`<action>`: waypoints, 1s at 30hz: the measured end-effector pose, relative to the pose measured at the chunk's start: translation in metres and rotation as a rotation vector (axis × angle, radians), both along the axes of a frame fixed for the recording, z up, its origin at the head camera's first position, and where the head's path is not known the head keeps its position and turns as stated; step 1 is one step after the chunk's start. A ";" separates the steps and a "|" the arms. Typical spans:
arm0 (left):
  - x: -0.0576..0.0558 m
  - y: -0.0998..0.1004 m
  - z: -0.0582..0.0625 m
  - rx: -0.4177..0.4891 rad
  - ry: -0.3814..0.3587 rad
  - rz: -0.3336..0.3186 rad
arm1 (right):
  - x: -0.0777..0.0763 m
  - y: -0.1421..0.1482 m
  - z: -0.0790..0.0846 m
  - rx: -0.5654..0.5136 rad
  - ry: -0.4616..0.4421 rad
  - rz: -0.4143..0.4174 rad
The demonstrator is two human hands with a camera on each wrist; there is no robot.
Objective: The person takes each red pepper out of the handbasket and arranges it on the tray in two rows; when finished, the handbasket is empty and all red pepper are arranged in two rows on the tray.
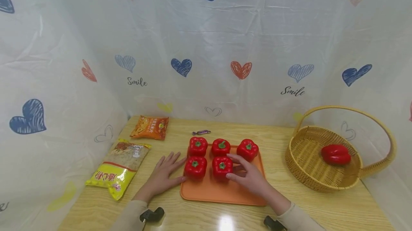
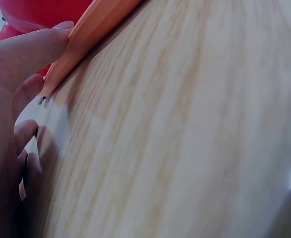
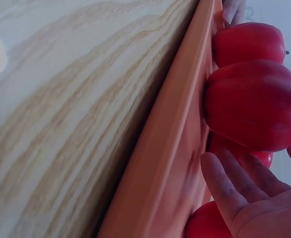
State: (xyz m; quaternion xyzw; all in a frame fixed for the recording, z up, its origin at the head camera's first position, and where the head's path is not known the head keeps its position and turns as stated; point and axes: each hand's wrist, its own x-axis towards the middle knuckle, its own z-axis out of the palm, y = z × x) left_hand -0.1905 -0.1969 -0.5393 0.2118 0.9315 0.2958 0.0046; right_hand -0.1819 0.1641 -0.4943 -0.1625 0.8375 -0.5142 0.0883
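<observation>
An orange tray [image 1: 225, 193] holds several red bell peppers in two rows. My right hand [image 1: 252, 179] is beside the front-row bell pepper [image 1: 222, 168], its thumb and forefinger spread at that pepper's right side. In the right wrist view, the fingers [image 3: 225, 186] look loosely extended next to the pepper [image 3: 252, 104], not wrapped round it. My left hand [image 1: 165, 176] lies spread on the table, its thumb at the tray's left edge near the front-left pepper [image 1: 195, 167]. Behind are the back-left pepper [image 1: 197, 146], the middle one [image 1: 220, 147] and the right one [image 1: 247, 150].
A wicker basket [image 1: 322, 186] with a tall handle stands at the right, one red bell pepper [image 1: 336, 154] lying inside. On the left are a yellow-and-clear food bag [image 1: 119, 166] and an orange snack packet [image 1: 150, 127]. A purple wrapped candy [image 1: 201, 132] lies behind the tray.
</observation>
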 end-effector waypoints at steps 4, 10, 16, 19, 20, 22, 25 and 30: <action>0.000 0.000 0.000 -0.007 -0.012 0.005 | 0.001 0.004 0.001 -0.003 -0.008 -0.013; 0.000 0.001 0.002 -0.014 -0.031 0.006 | 0.003 0.017 0.000 0.020 0.016 -0.038; -0.001 0.001 0.000 -0.013 -0.020 0.007 | 0.006 0.031 0.000 0.049 0.041 -0.035; -0.001 0.000 0.000 -0.012 -0.013 0.007 | 0.008 0.038 0.001 0.057 0.044 -0.036; 0.000 0.000 0.000 -0.010 -0.013 0.007 | 0.009 0.040 0.002 0.060 0.047 -0.039; 0.000 0.000 0.000 -0.010 -0.015 0.008 | 0.010 0.045 0.004 0.059 0.055 -0.037; 0.000 0.001 0.000 -0.003 -0.004 0.006 | 0.013 0.053 0.006 0.048 0.061 -0.036; 0.000 0.002 -0.002 0.011 0.036 0.000 | 0.014 0.067 0.009 0.056 0.082 -0.053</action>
